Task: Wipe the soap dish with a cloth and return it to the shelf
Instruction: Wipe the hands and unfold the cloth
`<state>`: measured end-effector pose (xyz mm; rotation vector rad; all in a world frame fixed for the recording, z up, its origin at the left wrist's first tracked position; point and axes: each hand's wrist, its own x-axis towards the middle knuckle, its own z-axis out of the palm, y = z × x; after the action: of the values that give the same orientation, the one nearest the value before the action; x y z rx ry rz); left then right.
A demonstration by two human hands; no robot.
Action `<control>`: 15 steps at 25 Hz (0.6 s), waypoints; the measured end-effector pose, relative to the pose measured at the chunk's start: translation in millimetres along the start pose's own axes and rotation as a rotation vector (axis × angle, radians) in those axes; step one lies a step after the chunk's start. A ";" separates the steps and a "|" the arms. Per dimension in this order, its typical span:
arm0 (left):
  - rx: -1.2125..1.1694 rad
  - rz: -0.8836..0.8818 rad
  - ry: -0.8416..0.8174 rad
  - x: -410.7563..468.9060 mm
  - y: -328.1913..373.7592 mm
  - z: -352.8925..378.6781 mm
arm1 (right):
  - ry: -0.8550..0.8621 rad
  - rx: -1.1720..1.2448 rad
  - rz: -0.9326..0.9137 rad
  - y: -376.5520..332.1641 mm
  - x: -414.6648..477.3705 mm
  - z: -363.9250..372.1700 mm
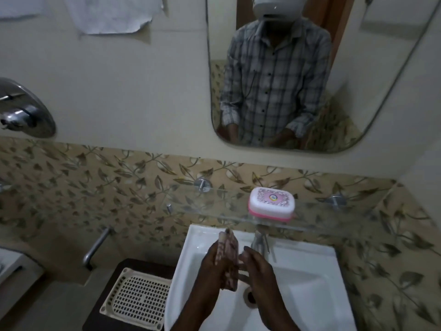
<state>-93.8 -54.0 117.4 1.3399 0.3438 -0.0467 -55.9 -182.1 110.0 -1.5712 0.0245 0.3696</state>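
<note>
Soap dish (272,203) sits closed toward the right end of the glass shelf (191,207), close to its front edge. Below, over the sink (191,247), my left hand (211,261) has its grip round the folded cloth (228,247), and my right hand (257,271) lies flat-fingered against it. Reaching up, I could nudge the dish off that edge, or knock the tap (260,242) beneath. Leftward, the shelf offers room.

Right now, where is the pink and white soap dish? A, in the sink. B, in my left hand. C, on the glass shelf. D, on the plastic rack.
C: the soap dish sits on the glass shelf above the sink, while the left hand holds only the cloth.
</note>
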 end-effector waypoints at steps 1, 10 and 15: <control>0.174 0.033 -0.016 -4.6 0.0 14.6 | -0.041 0.154 0.106 -4.4 1.7 -0.1; 0.401 0.047 0.100 -13.4 -5.1 43.6 | -0.010 0.458 0.129 -10.2 0.5 -26.5; 0.389 0.016 0.058 -14.3 -4.2 42.2 | 0.076 0.350 0.195 -21.3 -0.7 -20.6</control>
<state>-99.2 -97.7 125.1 1.7311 0.3853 -0.0637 -46.9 -201.5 130.6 -1.2381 0.2883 0.4325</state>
